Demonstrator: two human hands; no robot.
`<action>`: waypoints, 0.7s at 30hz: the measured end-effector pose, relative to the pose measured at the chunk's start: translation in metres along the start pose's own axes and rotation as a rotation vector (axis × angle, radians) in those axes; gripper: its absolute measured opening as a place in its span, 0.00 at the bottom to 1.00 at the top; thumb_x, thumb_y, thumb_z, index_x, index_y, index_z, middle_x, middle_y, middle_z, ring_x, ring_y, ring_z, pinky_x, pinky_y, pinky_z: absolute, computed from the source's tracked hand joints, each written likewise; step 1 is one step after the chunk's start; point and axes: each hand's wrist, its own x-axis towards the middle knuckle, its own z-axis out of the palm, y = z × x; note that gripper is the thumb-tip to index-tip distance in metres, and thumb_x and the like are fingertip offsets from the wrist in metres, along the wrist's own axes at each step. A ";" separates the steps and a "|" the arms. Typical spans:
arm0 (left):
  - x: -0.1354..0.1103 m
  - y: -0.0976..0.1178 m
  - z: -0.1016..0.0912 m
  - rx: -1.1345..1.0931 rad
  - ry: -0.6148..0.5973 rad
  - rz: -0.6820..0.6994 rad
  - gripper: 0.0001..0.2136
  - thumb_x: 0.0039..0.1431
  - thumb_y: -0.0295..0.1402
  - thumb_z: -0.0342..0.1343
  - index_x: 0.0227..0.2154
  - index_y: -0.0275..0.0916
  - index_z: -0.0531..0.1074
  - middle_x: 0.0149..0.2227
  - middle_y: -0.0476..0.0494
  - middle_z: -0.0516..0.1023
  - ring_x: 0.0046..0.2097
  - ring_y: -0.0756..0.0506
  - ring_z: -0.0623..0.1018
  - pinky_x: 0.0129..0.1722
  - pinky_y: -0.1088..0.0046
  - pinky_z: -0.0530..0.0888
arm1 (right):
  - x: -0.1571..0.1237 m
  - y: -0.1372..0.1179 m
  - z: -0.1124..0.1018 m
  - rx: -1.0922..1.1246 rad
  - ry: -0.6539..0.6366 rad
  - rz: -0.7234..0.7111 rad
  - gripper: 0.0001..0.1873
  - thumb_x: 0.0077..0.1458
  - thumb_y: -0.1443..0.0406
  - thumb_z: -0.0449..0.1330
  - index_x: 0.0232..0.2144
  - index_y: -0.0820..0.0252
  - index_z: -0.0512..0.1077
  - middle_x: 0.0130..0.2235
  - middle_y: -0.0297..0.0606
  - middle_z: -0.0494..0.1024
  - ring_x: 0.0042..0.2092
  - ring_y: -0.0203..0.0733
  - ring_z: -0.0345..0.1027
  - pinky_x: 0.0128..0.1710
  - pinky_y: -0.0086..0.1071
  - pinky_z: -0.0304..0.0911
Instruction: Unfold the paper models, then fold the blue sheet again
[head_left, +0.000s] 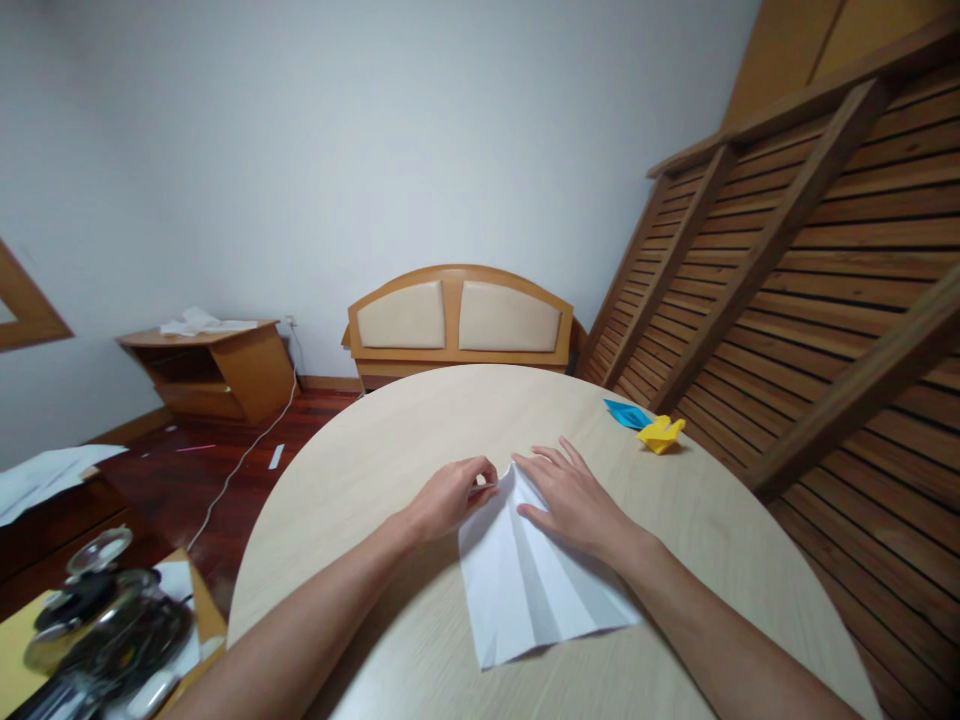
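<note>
Pinched together at thumb and forefinger, the left grip [457,498] was clamped on the upper left edge of the white paper [521,585], while the right grip [576,500] lay over its upper right side with the thumb set apart from the fingers. The paper rested on the bench [390,440] between the forearms, its narrow peak between the two grips and its wide edge toward the person; lengthwise creases fanned down it. The bench was round and pale. Low at the left stood a dark, glassy vessel [112,630], its exact kind hard to tell. Beyond the right grip, near the rim, sat a yellow fold [661,434], with a blue fold [627,413] just behind it; whether they touched could not be told. Off to the left, loose sheets [56,475] spread over a dark surface. On the red-brown floor [322,405] lay a white strip [276,457] and a pale cord [244,460], which ran up beside a wooden cabinet [259,370] topped with papers. Brown slats [720,300] slanted along the right. Farther off, past the bench, a headboard [452,320] with two cream panels stood before a pale wall [450,130].
</note>
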 end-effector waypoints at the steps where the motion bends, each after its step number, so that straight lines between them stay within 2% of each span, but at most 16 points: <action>1: 0.000 0.001 0.000 -0.070 0.004 -0.018 0.06 0.61 0.34 0.54 0.36 0.37 0.71 0.36 0.46 0.77 0.33 0.50 0.74 0.34 0.77 0.68 | -0.001 0.004 0.000 0.057 -0.016 0.036 0.29 0.54 0.64 0.63 0.59 0.59 0.67 0.56 0.46 0.74 0.59 0.55 0.64 0.65 0.57 0.43; 4: 0.003 0.003 -0.004 -0.327 0.055 -0.120 0.10 0.58 0.38 0.57 0.36 0.36 0.70 0.38 0.44 0.76 0.37 0.49 0.74 0.38 0.75 0.70 | 0.000 0.022 -0.003 0.349 -0.004 0.175 0.26 0.55 0.65 0.60 0.57 0.58 0.69 0.55 0.46 0.75 0.54 0.51 0.69 0.58 0.48 0.60; 6: 0.006 0.003 -0.007 -0.479 0.100 -0.224 0.14 0.54 0.42 0.60 0.35 0.35 0.71 0.37 0.44 0.76 0.37 0.48 0.74 0.38 0.75 0.70 | 0.001 0.033 -0.004 0.556 0.056 0.267 0.25 0.52 0.64 0.61 0.54 0.60 0.71 0.52 0.46 0.76 0.52 0.50 0.71 0.54 0.43 0.64; 8: 0.007 0.002 -0.011 -0.587 0.128 -0.351 0.18 0.50 0.45 0.62 0.34 0.35 0.71 0.34 0.45 0.75 0.33 0.50 0.73 0.32 0.77 0.68 | 0.002 0.041 -0.004 0.715 0.070 0.339 0.25 0.48 0.63 0.64 0.50 0.63 0.72 0.50 0.47 0.77 0.48 0.49 0.73 0.49 0.41 0.66; 11: 0.009 -0.002 -0.013 -0.657 0.129 -0.490 0.22 0.44 0.49 0.64 0.34 0.35 0.70 0.27 0.50 0.71 0.25 0.53 0.68 0.25 0.78 0.61 | 0.001 0.046 -0.004 0.893 -0.031 0.422 0.27 0.43 0.62 0.68 0.48 0.65 0.73 0.45 0.45 0.79 0.42 0.46 0.73 0.40 0.34 0.67; 14: 0.009 -0.007 -0.012 -0.624 0.148 -0.507 0.23 0.42 0.49 0.65 0.34 0.35 0.71 0.24 0.52 0.69 0.24 0.53 0.66 0.24 0.78 0.60 | -0.003 0.047 -0.003 0.993 -0.194 0.484 0.24 0.40 0.61 0.70 0.40 0.66 0.73 0.36 0.40 0.79 0.34 0.41 0.72 0.31 0.29 0.63; 16: 0.008 -0.011 -0.011 -0.541 0.166 -0.475 0.21 0.44 0.49 0.63 0.33 0.34 0.72 0.25 0.51 0.70 0.25 0.52 0.66 0.24 0.78 0.60 | -0.005 0.047 -0.002 1.003 -0.251 0.511 0.21 0.38 0.62 0.71 0.35 0.66 0.73 0.32 0.38 0.78 0.31 0.39 0.69 0.29 0.28 0.61; 21: 0.007 -0.018 -0.009 -0.403 0.171 -0.420 0.18 0.52 0.49 0.58 0.33 0.35 0.71 0.25 0.52 0.70 0.25 0.53 0.65 0.25 0.78 0.60 | -0.007 0.052 0.004 1.058 -0.213 0.544 0.20 0.38 0.61 0.71 0.31 0.65 0.71 0.30 0.36 0.76 0.29 0.37 0.68 0.27 0.27 0.57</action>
